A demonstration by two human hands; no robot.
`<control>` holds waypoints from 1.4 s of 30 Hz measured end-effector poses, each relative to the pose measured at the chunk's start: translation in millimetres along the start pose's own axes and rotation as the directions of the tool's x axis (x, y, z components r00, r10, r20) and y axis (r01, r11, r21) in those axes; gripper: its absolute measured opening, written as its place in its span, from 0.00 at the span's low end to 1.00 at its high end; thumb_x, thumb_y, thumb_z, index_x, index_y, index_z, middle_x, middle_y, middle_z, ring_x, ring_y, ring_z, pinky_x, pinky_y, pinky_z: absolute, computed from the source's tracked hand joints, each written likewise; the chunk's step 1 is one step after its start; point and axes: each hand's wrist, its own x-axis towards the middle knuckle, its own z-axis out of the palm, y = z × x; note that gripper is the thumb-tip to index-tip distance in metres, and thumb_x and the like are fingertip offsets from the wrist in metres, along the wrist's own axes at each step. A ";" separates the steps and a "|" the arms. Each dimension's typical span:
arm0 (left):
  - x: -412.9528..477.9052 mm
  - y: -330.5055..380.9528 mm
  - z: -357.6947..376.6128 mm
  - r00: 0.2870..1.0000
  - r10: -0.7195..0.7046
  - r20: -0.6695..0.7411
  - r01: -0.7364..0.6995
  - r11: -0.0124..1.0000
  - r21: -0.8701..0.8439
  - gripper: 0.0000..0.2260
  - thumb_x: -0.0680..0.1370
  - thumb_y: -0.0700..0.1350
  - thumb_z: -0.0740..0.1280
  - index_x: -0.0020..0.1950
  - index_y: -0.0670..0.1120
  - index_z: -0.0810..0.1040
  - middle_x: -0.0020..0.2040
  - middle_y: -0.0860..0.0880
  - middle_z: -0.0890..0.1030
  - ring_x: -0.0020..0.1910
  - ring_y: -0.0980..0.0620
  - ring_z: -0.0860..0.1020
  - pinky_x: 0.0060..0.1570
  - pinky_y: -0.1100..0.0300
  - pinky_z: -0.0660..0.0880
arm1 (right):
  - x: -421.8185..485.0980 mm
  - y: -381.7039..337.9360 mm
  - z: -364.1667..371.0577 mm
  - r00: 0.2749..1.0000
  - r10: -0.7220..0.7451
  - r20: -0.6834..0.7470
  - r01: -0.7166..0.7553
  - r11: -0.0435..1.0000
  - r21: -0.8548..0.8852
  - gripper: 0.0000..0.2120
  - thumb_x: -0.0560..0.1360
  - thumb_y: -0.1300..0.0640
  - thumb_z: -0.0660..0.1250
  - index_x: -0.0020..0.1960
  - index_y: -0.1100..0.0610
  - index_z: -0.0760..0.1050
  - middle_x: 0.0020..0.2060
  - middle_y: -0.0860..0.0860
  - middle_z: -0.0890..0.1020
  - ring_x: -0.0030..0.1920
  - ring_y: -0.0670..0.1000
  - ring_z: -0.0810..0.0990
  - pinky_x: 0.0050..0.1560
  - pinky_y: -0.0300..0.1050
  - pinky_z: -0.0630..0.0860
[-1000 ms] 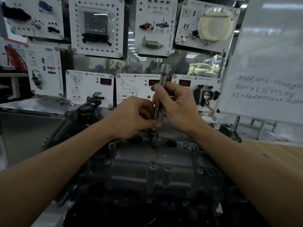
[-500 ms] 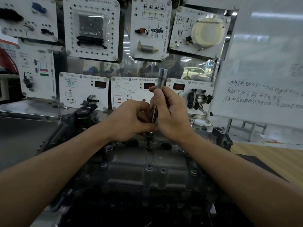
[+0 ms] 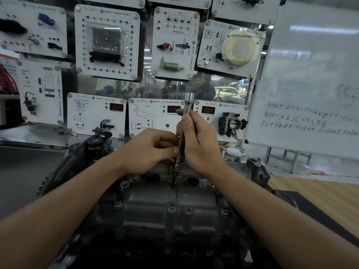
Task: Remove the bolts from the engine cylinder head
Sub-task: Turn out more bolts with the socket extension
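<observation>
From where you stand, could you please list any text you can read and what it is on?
Whiteboard: three lines of handwritten Chinese, too blurred to quote.
Wall panels: printed Chinese headings and a round logo, too small to read.
Red displays: no digits readable.
Engine and extension bar: no markings visible.

Both bare forearms reach from the near corners toward the middle, converging far ahead. The left hand [image 3: 149, 148] lies palm down, its fingers curled and its thumb and fingertips pinched together at its right side. The right hand [image 3: 200, 140] stands just beside it, touching at the fingertips, thumb pointing up and fingers wrapped closed. Both wrists are slightly bent.
</observation>
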 end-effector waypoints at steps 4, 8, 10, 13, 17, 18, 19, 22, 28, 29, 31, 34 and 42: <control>0.7 -0.4 1.4 0.999 0.019 0.033 -0.019 1.000 0.007 0.09 0.79 0.34 0.67 0.53 0.45 0.83 0.47 0.49 0.88 0.48 0.53 0.85 0.49 0.62 0.80 | 1.5 -0.3 -1.3 1.000 0.018 0.018 -0.018 1.000 -0.024 0.12 0.85 0.57 0.55 0.52 0.61 0.75 0.33 0.49 0.75 0.33 0.43 0.72 0.35 0.36 0.71; 1.0 -4.9 -0.7 0.996 0.033 -0.079 -0.023 0.993 0.115 0.04 0.75 0.38 0.73 0.49 0.44 0.82 0.43 0.48 0.87 0.44 0.52 0.86 0.49 0.53 0.83 | 3.5 -3.4 -1.0 0.995 0.079 0.060 -0.081 0.996 0.036 0.07 0.83 0.55 0.61 0.48 0.54 0.76 0.32 0.46 0.75 0.34 0.43 0.74 0.37 0.38 0.72; 1.6 -4.6 0.1 0.995 0.047 -0.092 -0.029 0.983 0.183 0.07 0.74 0.42 0.75 0.50 0.43 0.82 0.43 0.47 0.86 0.44 0.50 0.85 0.51 0.48 0.82 | 4.2 -3.2 -1.6 0.989 0.138 0.050 -0.142 0.987 0.079 0.07 0.79 0.52 0.67 0.51 0.55 0.78 0.35 0.52 0.80 0.37 0.47 0.79 0.40 0.43 0.78; 1.7 -1.8 1.7 0.993 0.076 -0.094 -0.052 0.971 0.232 0.09 0.72 0.44 0.77 0.49 0.44 0.81 0.41 0.47 0.85 0.41 0.50 0.84 0.48 0.48 0.81 | 5.3 -3.4 -3.4 0.980 0.190 -0.059 -0.183 0.978 0.104 0.11 0.73 0.50 0.75 0.47 0.55 0.78 0.36 0.53 0.81 0.37 0.49 0.81 0.39 0.42 0.80; 3.1 -2.4 2.5 0.988 0.092 -0.123 -0.057 0.963 0.263 0.13 0.71 0.44 0.78 0.51 0.43 0.80 0.40 0.46 0.83 0.38 0.51 0.81 0.42 0.54 0.80 | 5.3 -4.2 -3.7 0.980 0.174 -0.094 -0.164 0.981 0.107 0.10 0.72 0.53 0.77 0.41 0.54 0.76 0.34 0.53 0.83 0.35 0.49 0.82 0.37 0.40 0.79; 3.0 -3.2 2.4 0.989 0.088 -0.120 -0.055 0.966 0.252 0.13 0.71 0.44 0.78 0.52 0.43 0.79 0.40 0.47 0.83 0.38 0.52 0.81 0.41 0.57 0.80 | 4.3 -4.0 -3.7 0.983 0.168 -0.073 -0.159 0.980 0.117 0.09 0.73 0.54 0.75 0.41 0.55 0.76 0.35 0.53 0.84 0.36 0.49 0.83 0.38 0.40 0.79; 2.8 -3.6 2.4 0.991 0.081 -0.106 -0.056 0.973 0.222 0.13 0.73 0.44 0.76 0.53 0.43 0.79 0.41 0.48 0.83 0.38 0.54 0.81 0.42 0.59 0.80 | 3.5 -3.9 -3.9 0.986 0.159 -0.049 -0.152 0.980 0.125 0.08 0.75 0.54 0.73 0.42 0.56 0.77 0.36 0.53 0.84 0.36 0.49 0.83 0.39 0.42 0.80; 2.2 -2.8 1.5 0.998 0.060 -0.030 -0.059 0.998 0.025 0.10 0.78 0.40 0.70 0.59 0.43 0.79 0.50 0.49 0.86 0.50 0.54 0.84 0.51 0.61 0.80 | 2.8 -4.6 -6.3 0.994 0.105 0.011 -0.105 0.989 0.100 0.10 0.80 0.54 0.66 0.46 0.61 0.78 0.37 0.53 0.82 0.39 0.50 0.81 0.41 0.48 0.80; -0.1 -1.9 0.3 0.998 0.061 0.002 -0.061 0.994 0.090 0.05 0.80 0.39 0.68 0.52 0.44 0.83 0.46 0.48 0.87 0.47 0.52 0.85 0.45 0.61 0.80 | 2.2 -8.5 -6.3 0.994 0.096 0.042 -0.100 0.988 0.119 0.10 0.81 0.55 0.63 0.51 0.58 0.80 0.34 0.46 0.77 0.37 0.44 0.75 0.41 0.40 0.73; 0.1 -3.1 0.5 0.998 0.062 -0.033 -0.057 0.990 0.128 0.04 0.79 0.42 0.70 0.51 0.46 0.83 0.45 0.49 0.87 0.45 0.52 0.85 0.45 0.58 0.81 | 1.7 -9.0 -6.2 0.994 0.099 0.044 -0.104 0.985 0.138 0.07 0.80 0.55 0.66 0.50 0.57 0.80 0.33 0.47 0.78 0.36 0.47 0.76 0.39 0.41 0.75; 1.2 -4.8 0.5 0.993 0.082 -0.085 -0.066 0.982 0.178 0.06 0.75 0.47 0.73 0.51 0.50 0.82 0.42 0.50 0.86 0.42 0.52 0.84 0.44 0.59 0.81 | 1.2 -8.2 -5.3 0.992 0.125 0.009 -0.125 0.978 0.168 0.09 0.74 0.56 0.74 0.50 0.58 0.80 0.37 0.54 0.82 0.38 0.55 0.81 0.39 0.45 0.81; 3.7 -6.7 1.1 0.985 0.113 -0.131 -0.077 0.964 0.253 0.10 0.72 0.53 0.75 0.51 0.55 0.81 0.41 0.52 0.84 0.40 0.53 0.82 0.41 0.60 0.80 | 1.8 -6.2 -4.6 0.987 0.159 -0.006 -0.156 0.972 0.175 0.12 0.69 0.57 0.79 0.47 0.58 0.79 0.36 0.51 0.82 0.34 0.50 0.79 0.37 0.40 0.80; 1.6 -3.5 -1.4 0.999 0.038 -0.030 -0.037 0.999 0.015 0.09 0.79 0.40 0.68 0.58 0.43 0.81 0.51 0.47 0.87 0.52 0.52 0.84 0.52 0.59 0.80 | 1.2 -6.1 -7.1 0.986 0.145 0.085 -0.162 0.951 0.264 0.05 0.77 0.58 0.64 0.45 0.56 0.78 0.37 0.52 0.81 0.40 0.49 0.80 0.42 0.44 0.77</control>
